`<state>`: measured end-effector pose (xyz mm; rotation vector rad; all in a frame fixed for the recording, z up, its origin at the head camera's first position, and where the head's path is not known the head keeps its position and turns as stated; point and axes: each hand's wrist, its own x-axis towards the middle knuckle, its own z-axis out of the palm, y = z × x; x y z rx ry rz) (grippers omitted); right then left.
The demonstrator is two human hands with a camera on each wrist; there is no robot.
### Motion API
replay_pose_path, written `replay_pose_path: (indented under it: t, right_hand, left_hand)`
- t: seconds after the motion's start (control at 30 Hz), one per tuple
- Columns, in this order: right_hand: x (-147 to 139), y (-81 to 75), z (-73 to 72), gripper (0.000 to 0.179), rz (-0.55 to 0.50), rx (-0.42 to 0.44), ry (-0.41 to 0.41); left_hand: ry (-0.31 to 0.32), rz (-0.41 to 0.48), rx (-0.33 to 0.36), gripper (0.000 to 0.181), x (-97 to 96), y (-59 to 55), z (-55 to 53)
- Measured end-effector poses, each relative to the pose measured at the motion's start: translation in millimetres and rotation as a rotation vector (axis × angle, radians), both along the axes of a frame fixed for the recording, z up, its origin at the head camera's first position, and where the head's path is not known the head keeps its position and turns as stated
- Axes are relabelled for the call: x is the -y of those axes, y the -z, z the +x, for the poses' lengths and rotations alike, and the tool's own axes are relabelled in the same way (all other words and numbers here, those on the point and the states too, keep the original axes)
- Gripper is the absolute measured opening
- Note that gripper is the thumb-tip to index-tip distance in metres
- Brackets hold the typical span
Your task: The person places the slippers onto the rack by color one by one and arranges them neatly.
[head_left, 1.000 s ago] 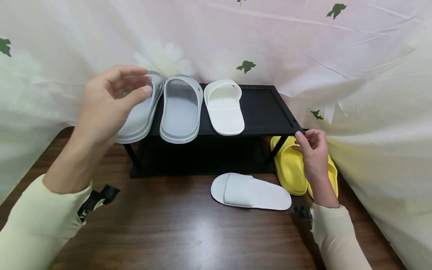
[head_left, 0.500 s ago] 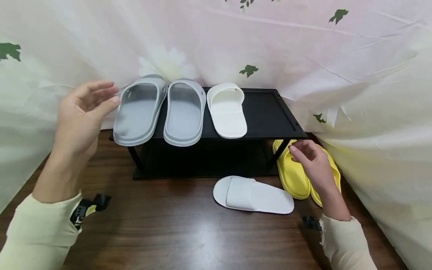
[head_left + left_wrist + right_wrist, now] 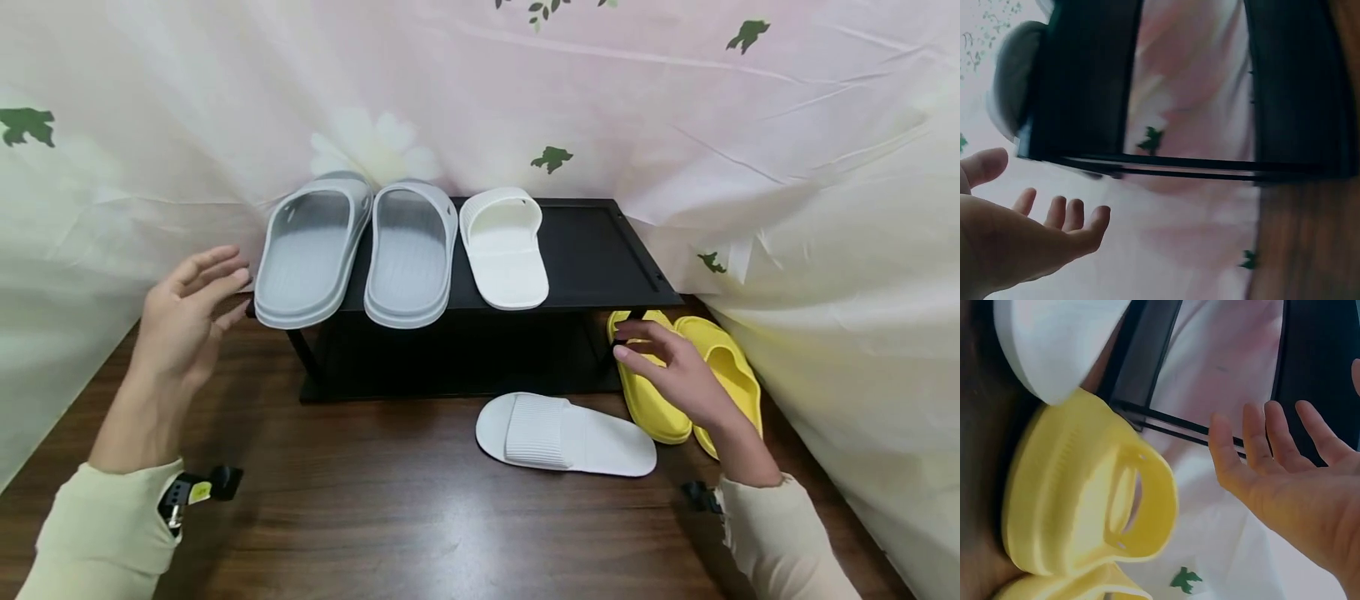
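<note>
Beside the left end of a black two-tier shoe rack (image 3: 592, 250), my left hand (image 3: 180, 321) holds nothing, its fingers loosely spread by the top shelf's corner. The left wrist view shows this hand (image 3: 1029, 244) palm up, just off the rack's end. At the other end, my right hand (image 3: 678, 375) hovers over a pair of yellow clogs (image 3: 731, 383) on the floor, partly covering one. Its fingers (image 3: 1279, 440) are spread and grip nothing. Two grey clogs (image 3: 303, 258) and a white slide slipper (image 3: 510, 267) stand in a row on the top shelf.
A second white slide slipper (image 3: 607, 442) lies sideways on the brown wood-look floor (image 3: 360, 500), in front of the rack. Pale floral cloth (image 3: 660, 108) hangs close behind the rack and along both sides. The lower shelf is dark under the top one.
My left hand has moved left and down from over the outer grey clog to the rack's left end. My right hand has left the rack's front right corner and dropped lower.
</note>
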<state>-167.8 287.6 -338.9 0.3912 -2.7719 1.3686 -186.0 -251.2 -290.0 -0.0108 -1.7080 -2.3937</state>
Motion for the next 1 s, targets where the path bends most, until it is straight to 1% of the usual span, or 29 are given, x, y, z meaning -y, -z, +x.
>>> replay_pose_path:
  t: [0.1, 0.17, 0.27, 0.33, 0.37, 0.47, 0.57, 0.73, 0.8, 1.0]
  right_hand:
    - [2, 6.7, -2.6, 0.051, -0.059, 0.07, -0.04]
    - [4, 13.1, -4.4, 0.052, -0.118, 0.119, -0.064]
    - [7, 23.5, -5.5, 0.053, -0.207, 0.183, -0.088]
    - [9, 30.2, -5.3, 0.053, -0.231, 0.205, -0.098]
    - [10, 33.3, -5.2, 0.053, -0.228, 0.211, -0.101]
    - [14, 40.1, -4.6, 0.053, -0.189, 0.223, -0.114]
    - [16, 43.8, -4.8, 0.053, -0.119, 0.217, -0.133]
    - [19, 47.6, -7.3, 0.053, 0.004, 0.214, -0.206]
    - [19, 49.2, -8.7, 0.054, 0.042, 0.225, -0.238]
    - [22, 52.8, -12.5, 0.055, 0.113, 0.263, -0.276]
  left_hand:
    - [0.072, 0.087, 0.011, 0.029, 5.6, 13.4, -1.3]
    - [0.125, 0.135, 0.011, 0.027, 7.7, 20.3, -2.2]
    - [0.191, 0.179, 0.012, 0.023, 9.1, 27.1, -3.3]
    - [0.23, 0.197, 0.009, 0.022, 8.6, 30.2, -4.0]
    - [0.246, 0.206, 0.009, 0.021, 8.0, 31.5, -4.2]
    - [0.281, 0.226, 0.006, 0.023, 5.8, 34.9, -4.2]
    - [0.292, 0.215, 0.01, 0.024, 3.8, 37.0, -3.3]
    - [0.303, 0.203, 0.028, 0.026, 1.6, 39.1, -1.6]
    - [0.304, 0.215, 0.031, 0.027, 0.9, 39.5, -1.4]
    - [0.28, 0.219, 0.044, 0.025, -0.5, 39.9, -2.2]
